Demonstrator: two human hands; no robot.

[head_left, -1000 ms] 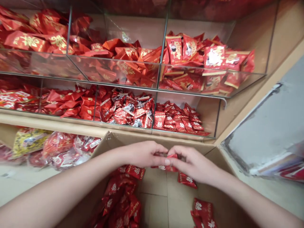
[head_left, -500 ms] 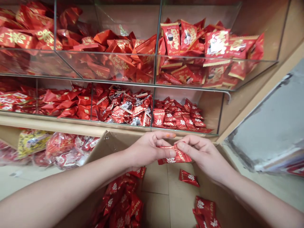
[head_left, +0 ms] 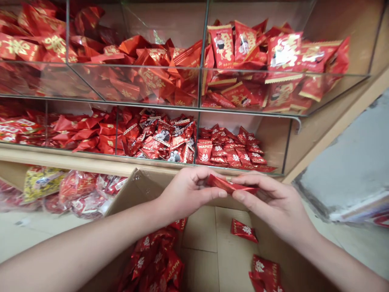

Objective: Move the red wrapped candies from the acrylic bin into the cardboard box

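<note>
A red foil candy packet [head_left: 229, 185] is pinched between both hands, turned so that mostly its narrow edge faces me. My left hand [head_left: 194, 190] grips its left end with thumb and fingers. At the other end my right hand [head_left: 267, 198] has closed on it, thumb below and fingers above. Both hands are over an open cardboard box [head_left: 202, 233], just in front of the lower shelf. Inside the box, a heap of red packets [head_left: 156, 259] lies at the left, a single packet [head_left: 244, 230] at the right, and a few more [head_left: 265, 272] nearer me.
Clear-fronted shelf bins hold red packets: larger gold-printed ones [head_left: 282, 54] above, small ones [head_left: 234, 148] in the lower right bin. Bagged packets [head_left: 80, 186] and a yellow bag [head_left: 44, 182] lie under the shelf at left. A grey wall panel [head_left: 355, 162] stands at right.
The packet has been tilted: its printed face showed before, now mainly its edge. My right hand has shifted slightly right and down, and the view has moved a little.
</note>
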